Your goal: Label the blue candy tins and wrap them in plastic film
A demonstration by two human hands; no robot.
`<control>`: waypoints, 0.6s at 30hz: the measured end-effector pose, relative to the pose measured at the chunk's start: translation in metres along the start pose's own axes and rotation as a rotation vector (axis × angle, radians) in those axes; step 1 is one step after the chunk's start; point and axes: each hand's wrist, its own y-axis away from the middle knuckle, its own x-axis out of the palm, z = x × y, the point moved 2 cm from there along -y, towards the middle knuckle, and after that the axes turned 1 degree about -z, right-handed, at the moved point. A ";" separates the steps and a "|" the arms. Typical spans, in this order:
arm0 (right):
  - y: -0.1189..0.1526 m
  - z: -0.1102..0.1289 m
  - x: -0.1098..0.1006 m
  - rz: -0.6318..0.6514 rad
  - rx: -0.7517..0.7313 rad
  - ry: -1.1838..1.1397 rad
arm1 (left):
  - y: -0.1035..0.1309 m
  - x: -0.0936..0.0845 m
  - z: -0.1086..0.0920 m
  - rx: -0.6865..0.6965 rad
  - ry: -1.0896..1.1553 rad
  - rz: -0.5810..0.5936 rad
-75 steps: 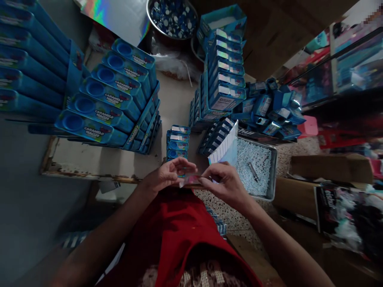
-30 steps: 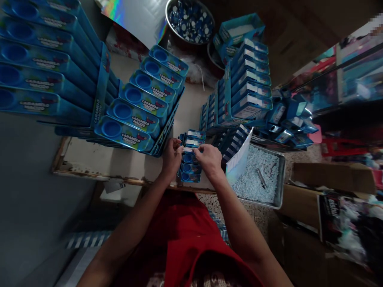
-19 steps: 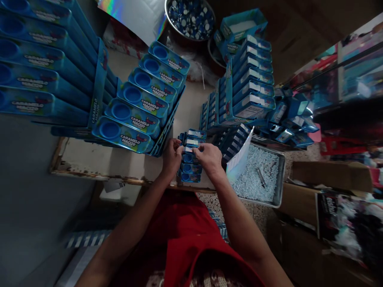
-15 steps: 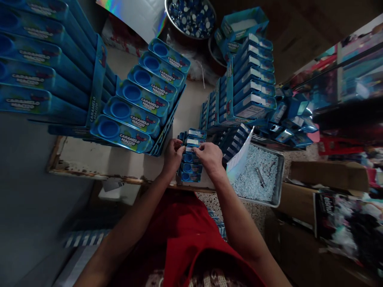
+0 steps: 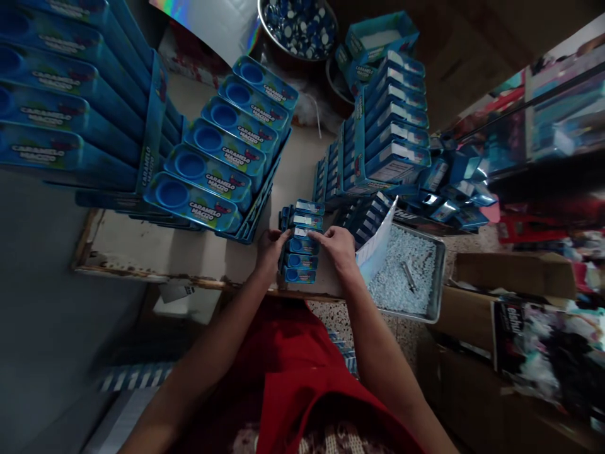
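A short row of small blue candy boxes [image 5: 302, 260] stands near the front edge of the table. The nearer boxes show a blue circle on their ends; the farther ones show whitish flaps. At the row's left side, my left hand [image 5: 271, 251] is closed, thumb and fingertips on the end of a flapped box [image 5: 300, 232]. My right hand [image 5: 338, 244] has its thumb and forefinger at the right end of that same box, the other fingers curled. The palm sides of both hands are hidden.
Large stacks of blue boxes [image 5: 203, 170] stand at left, with more boxes [image 5: 394, 135] at right. A metal tray [image 5: 439, 284] holds pale beads and a metal tool [image 5: 409, 277]. Behind is a bowl [image 5: 261, 19] of blue and white pieces. Cardboard boxes [image 5: 515, 271] lie right.
My right hand has drawn slightly right, with its fingers straighter at the box's end. My left hand stays at the left end. The whole view has shifted a little.
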 end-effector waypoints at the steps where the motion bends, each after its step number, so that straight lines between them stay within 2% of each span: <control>1: 0.000 0.001 -0.001 0.009 -0.008 0.019 | -0.002 -0.001 0.003 0.005 0.001 -0.011; 4: 0.000 0.006 -0.004 -0.002 -0.037 0.070 | -0.009 -0.004 0.010 -0.009 -0.011 -0.059; 7: 0.006 0.010 -0.015 -0.096 -0.011 0.090 | -0.012 -0.010 0.009 -0.018 -0.047 -0.103; 9: 0.012 0.012 -0.025 -0.154 -0.019 0.004 | -0.005 -0.015 0.000 0.010 -0.097 -0.127; 12: 0.022 0.014 -0.039 -0.178 -0.073 -0.312 | 0.022 -0.021 -0.028 0.196 -0.250 -0.140; 14: 0.027 0.015 -0.043 -0.138 -0.070 -0.547 | 0.048 -0.021 -0.048 0.318 -0.325 -0.077; 15: 0.029 0.015 -0.043 -0.111 -0.056 -0.640 | 0.060 -0.019 -0.056 0.329 -0.326 -0.011; 16: 0.031 0.016 -0.043 -0.090 -0.040 -0.710 | 0.071 -0.015 -0.062 0.302 -0.301 0.075; 18: 0.035 0.020 -0.042 -0.063 -0.019 -0.795 | 0.087 -0.007 -0.068 0.148 -0.168 0.248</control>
